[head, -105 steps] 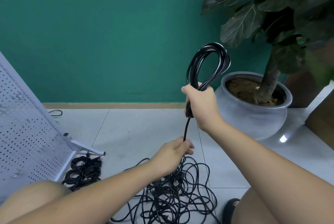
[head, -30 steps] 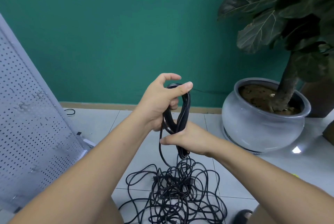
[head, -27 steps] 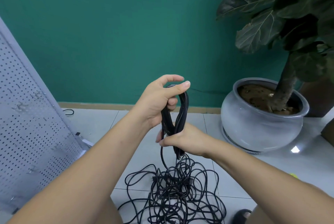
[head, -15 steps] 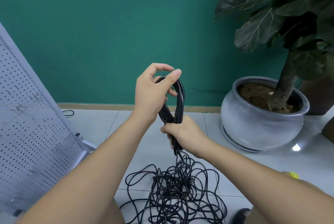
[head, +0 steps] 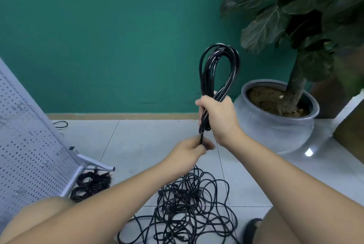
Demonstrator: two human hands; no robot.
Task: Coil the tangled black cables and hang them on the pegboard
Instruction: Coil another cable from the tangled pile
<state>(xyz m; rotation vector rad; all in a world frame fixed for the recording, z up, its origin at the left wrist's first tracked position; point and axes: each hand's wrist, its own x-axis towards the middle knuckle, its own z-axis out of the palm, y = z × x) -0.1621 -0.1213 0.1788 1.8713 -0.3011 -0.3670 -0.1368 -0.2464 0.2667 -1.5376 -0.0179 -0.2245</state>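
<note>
Your right grip (head: 218, 117) is clamped around the neck of the coil (head: 218, 70) at centre frame, with the loops standing upright above the fist against the green wall. Just below it, your left grip (head: 188, 154) pinches the single free strand (head: 201, 139) that leaves the bottom of the coil and drops to the tangled cables (head: 189, 204) on the floor (head: 137, 141) at lower centre. To make this loop well, let the strand slide through the left fingers rather than yanking it, so that any knot in the pile shows before it tightens. Draw out one loop's worth, match it to the loops in the fist, and lay it in without a twist. The coil sits inside the right grip and rises above it, and the pile lies well below both hands. The pegboard (head: 29, 145) leans at the left edge, with coiled bundles (head: 90, 182) on the floor at its foot, well apart from the coil.
</note>
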